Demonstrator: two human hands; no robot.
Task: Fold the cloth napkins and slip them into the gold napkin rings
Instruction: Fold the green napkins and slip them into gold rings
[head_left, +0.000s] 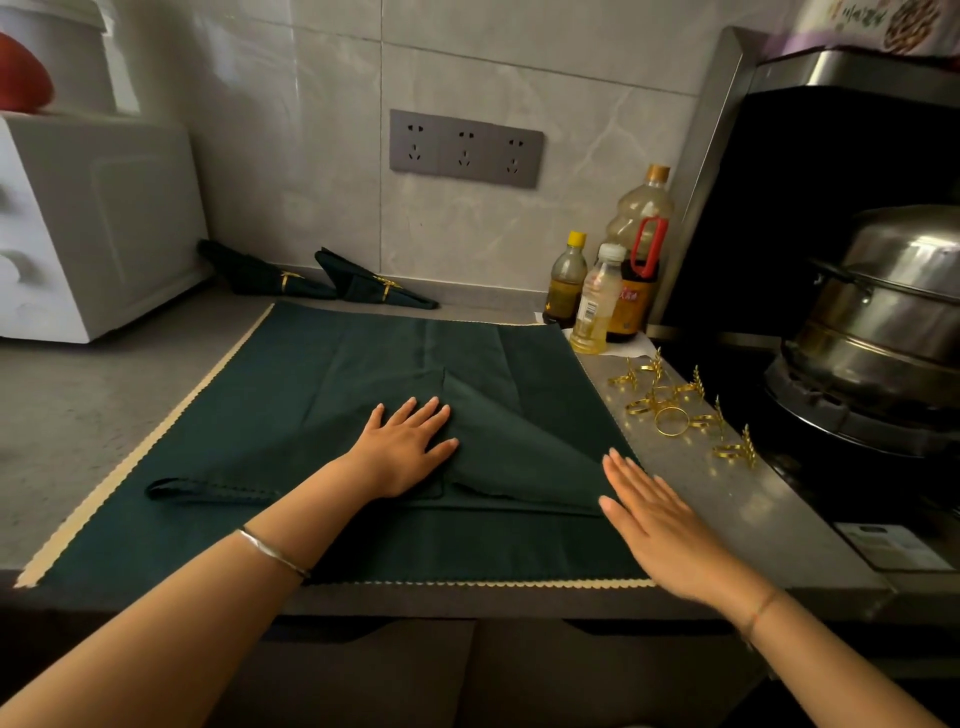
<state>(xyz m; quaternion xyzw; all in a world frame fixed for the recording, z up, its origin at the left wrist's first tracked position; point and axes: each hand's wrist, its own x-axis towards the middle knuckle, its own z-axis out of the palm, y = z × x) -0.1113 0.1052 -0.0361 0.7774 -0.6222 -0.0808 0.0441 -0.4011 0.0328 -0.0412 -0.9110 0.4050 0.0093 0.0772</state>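
Grey wall tiles with a socket strip (466, 148) stand behind a kitchen worktop (78, 415), on which a large dark green cloth (363, 343) with a cream scalloped border lies spread flat. On top of it, near the front, lies the napkin (519, 457) being folded, the same green, with one flap turned over diagonally and a narrow rolled tail (208, 488) trailing off to the left. The left hand (408, 449) presses flat on the fold with its fingers spread and straight. The right hand (662, 525) is also flat, fingers straight and close together, at the napkin's right corner; whether it touches the cloth I cannot tell. Neither hand grips anything. The main risk, as I judge it, is slippage: cloth on cloth has little hold, so a smoothing stroke could drag the napkin or ruck the layer beneath it and pull the crease crooked. The loose tail on the left could make an uneven bundle, too thick or lopsided to pass through a ring. The gold napkin rings (672, 418) lie in a loose cluster just beside the cloth's right edge, near the hob, where a steel pot (893, 322) stands. A wide sweep of the right hand might scatter them onto it. Two finished napkins (280, 280) already in rings lie well apart by the wall.
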